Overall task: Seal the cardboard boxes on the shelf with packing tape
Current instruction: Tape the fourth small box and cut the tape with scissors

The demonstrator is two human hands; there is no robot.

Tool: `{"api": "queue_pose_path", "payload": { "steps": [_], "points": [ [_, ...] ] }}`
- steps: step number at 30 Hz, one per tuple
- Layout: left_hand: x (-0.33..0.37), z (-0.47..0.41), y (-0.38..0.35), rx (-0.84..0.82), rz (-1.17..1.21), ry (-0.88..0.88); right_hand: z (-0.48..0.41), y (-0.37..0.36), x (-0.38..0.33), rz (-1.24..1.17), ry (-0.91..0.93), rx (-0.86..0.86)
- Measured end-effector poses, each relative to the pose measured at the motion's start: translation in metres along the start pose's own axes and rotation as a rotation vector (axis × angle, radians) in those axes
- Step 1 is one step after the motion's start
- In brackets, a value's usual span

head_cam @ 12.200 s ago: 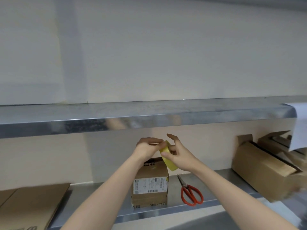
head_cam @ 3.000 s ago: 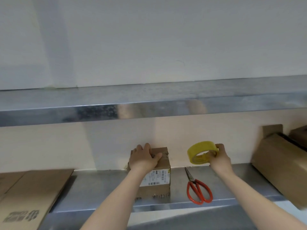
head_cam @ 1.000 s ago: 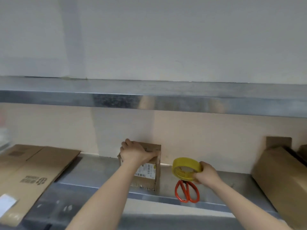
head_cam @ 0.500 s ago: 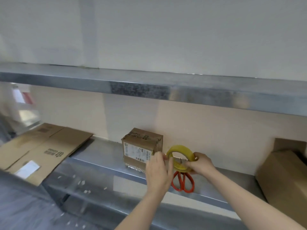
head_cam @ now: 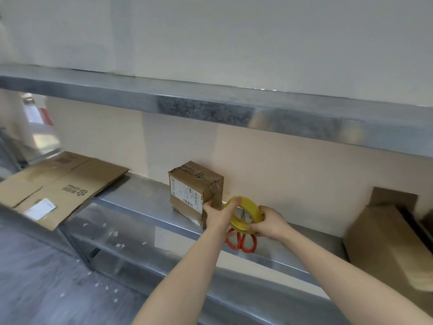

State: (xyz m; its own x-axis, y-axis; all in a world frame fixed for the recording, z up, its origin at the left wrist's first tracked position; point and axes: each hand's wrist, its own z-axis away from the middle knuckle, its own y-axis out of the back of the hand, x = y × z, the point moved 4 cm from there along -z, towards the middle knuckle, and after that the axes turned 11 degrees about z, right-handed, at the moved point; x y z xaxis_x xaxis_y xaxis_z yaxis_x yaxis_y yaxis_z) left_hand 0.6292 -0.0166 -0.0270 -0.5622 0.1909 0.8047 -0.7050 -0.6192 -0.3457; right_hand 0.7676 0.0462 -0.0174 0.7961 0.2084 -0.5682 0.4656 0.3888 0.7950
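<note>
A small cardboard box (head_cam: 187, 193) with a white label stands on the metal shelf (head_cam: 140, 202), close to the back wall. Just right of it I hold a yellow roll of packing tape (head_cam: 248, 212) with both hands. My right hand (head_cam: 269, 222) grips the roll's right rim. My left hand (head_cam: 218, 215) holds its left side, fingers over the rim, next to the box's right corner. Red-handled scissors (head_cam: 241, 241) lie on the shelf under the roll, partly hidden by my hands.
Flattened cardboard (head_cam: 61, 186) lies at the shelf's left end. A larger brown box (head_cam: 389, 240) lies on the right end. An upper metal shelf (head_cam: 234, 106) runs overhead. A lower shelf (head_cam: 112, 235) carries white scraps.
My left hand left the top of the small box and joined the right hand on the tape roll. My view swung leftward and down; the roll sits slightly nearer the box.
</note>
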Motion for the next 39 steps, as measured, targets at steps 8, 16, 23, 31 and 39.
{"api": "queue_pose_path", "payload": {
  "steps": [8, 16, 23, 31, 39],
  "points": [
    [0.003, -0.006, 0.023, 0.091, -0.136, -0.135, -0.014, -0.002, 0.017, 0.177, 0.056, -0.148],
    [0.005, -0.009, 0.035, 0.035, -0.206, -0.139, -0.035, -0.045, 0.009, 0.281, 0.008, -0.108],
    [0.010, -0.016, 0.045, 0.007, -0.271, -0.171, -0.043, -0.051, 0.005, 0.494, -0.089, -0.093],
    [0.017, -0.016, 0.049, 0.042, -0.356, -0.218, -0.039, 0.018, 0.011, 0.364, -0.100, 0.083],
    [0.012, -0.015, 0.041, 0.029, -0.451, -0.284, -0.004, 0.052, -0.063, 0.449, 0.133, 0.113]
  ]
}}
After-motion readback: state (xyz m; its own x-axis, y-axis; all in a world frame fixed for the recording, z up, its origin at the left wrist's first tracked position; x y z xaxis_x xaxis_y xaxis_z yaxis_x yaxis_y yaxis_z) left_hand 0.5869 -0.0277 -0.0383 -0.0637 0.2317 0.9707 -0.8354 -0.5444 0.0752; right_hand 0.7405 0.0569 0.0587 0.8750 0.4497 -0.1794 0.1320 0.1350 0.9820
